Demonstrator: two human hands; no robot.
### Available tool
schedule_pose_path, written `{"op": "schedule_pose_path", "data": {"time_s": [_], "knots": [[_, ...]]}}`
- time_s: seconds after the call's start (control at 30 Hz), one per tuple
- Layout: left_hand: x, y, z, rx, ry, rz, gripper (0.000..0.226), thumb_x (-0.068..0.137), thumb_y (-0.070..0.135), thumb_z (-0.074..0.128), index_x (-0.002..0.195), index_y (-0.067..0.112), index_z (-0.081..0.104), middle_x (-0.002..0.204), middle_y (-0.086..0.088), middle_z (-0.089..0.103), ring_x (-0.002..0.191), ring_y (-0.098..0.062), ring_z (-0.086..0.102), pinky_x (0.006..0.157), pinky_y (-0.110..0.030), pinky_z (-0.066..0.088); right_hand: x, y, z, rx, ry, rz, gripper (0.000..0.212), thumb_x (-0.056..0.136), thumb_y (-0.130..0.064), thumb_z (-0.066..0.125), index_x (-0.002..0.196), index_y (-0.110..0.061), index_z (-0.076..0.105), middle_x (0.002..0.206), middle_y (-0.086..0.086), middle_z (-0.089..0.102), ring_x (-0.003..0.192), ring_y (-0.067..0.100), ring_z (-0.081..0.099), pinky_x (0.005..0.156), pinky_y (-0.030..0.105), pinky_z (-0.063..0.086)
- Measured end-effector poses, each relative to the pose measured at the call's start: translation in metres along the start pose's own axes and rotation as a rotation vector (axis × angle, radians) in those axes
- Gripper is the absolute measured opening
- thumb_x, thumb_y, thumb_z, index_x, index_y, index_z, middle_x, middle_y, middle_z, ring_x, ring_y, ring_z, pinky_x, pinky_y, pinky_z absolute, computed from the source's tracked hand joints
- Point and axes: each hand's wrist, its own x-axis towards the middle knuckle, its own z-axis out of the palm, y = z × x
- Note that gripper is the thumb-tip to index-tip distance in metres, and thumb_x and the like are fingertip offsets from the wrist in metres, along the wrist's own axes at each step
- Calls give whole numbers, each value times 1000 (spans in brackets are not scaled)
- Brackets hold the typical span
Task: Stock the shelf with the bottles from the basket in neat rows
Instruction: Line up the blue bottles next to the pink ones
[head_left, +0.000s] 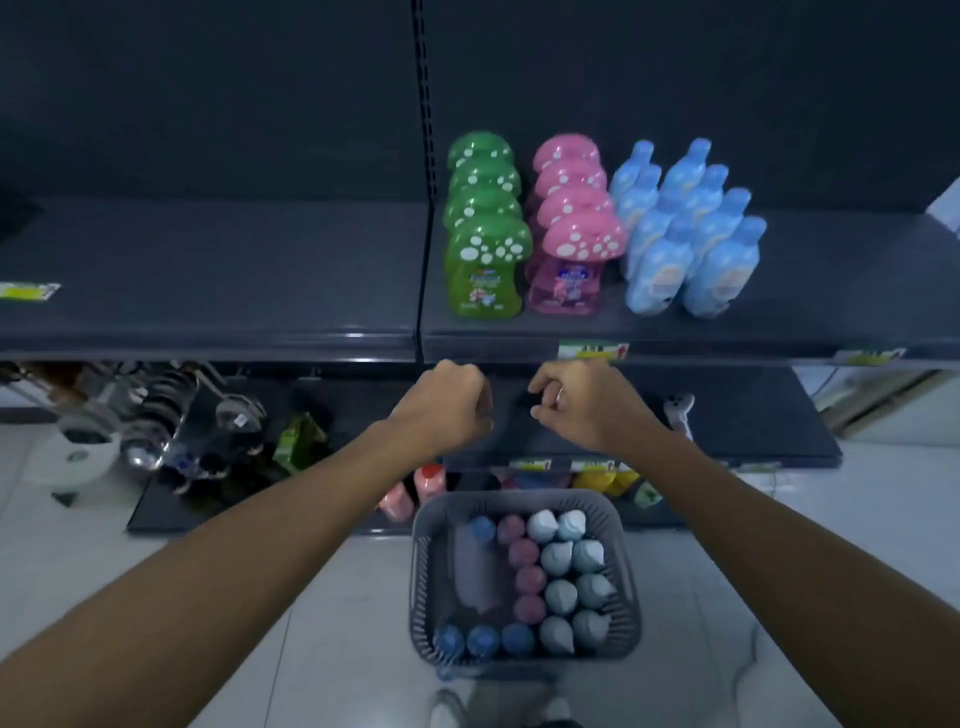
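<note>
On the dark shelf (810, 270) stand three groups in rows: green mushroom-capped bottles (483, 244), pink mushroom-capped bottles (571, 234) and light blue bottles (685, 228). Below, on the floor, a grey basket (524, 582) holds several bottles with blue, pink and pale grey-blue caps; its left part is bare. My left hand (452, 400) and my right hand (582, 400) hover side by side just below the shelf's front edge, above the basket. Both have curled fingers and hold nothing.
The left shelf section (208, 270) carries only a price tag (28, 291). A lower shelf (727, 415) holds metal kitchen utensils (156, 415) at the left and a white item (680, 410) at the right. More bottles (415, 488) sit on the bottom shelf behind the basket.
</note>
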Motion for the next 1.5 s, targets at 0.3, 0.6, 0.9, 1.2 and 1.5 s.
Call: {"op": "schedule_pose_path", "data": {"time_s": [0.3, 0.6, 0.9, 1.2, 1.5], "knots": [[-9, -62, 163, 17, -295, -69, 17, 84, 18, 64, 96, 9, 74, 103, -13, 72, 102, -33, 66, 84, -40, 56, -33, 36, 158, 67, -269, 159, 20, 81, -22, 70, 100, -26, 71, 96, -6, 74, 95, 19, 69, 81, 35, 55], [-23, -109, 296, 42, -475, -141, 20, 88, 14, 61, 103, 3, 70, 104, -24, 68, 98, -44, 67, 82, -44, 56, -60, 75, 308, 67, -503, 197, 19, 86, -29, 65, 98, -14, 66, 103, 11, 69, 98, 35, 64, 79, 39, 54], [-31, -129, 347, 155, -573, -72, 21, 86, 8, 66, 106, 5, 69, 107, -22, 65, 101, -45, 66, 77, -44, 52, -84, 86, 391, -38, -617, 93, 32, 77, -42, 70, 104, -25, 69, 103, 0, 73, 100, 27, 67, 78, 35, 52], [-32, -135, 365, 143, -583, -102, 17, 88, 5, 66, 104, 6, 70, 109, -19, 64, 102, -42, 66, 71, -40, 44, -86, 93, 416, 34, -609, 61, 24, 69, -29, 74, 93, -27, 69, 101, -1, 70, 95, 26, 67, 75, 38, 54], [-30, -137, 366, 135, -505, -139, 12, 85, 2, 67, 96, 6, 64, 107, -18, 64, 101, -42, 65, 69, -40, 43, -85, 94, 417, 22, -550, 42, 26, 71, -27, 71, 96, -25, 69, 103, -1, 69, 96, 26, 67, 71, 36, 52]]}}
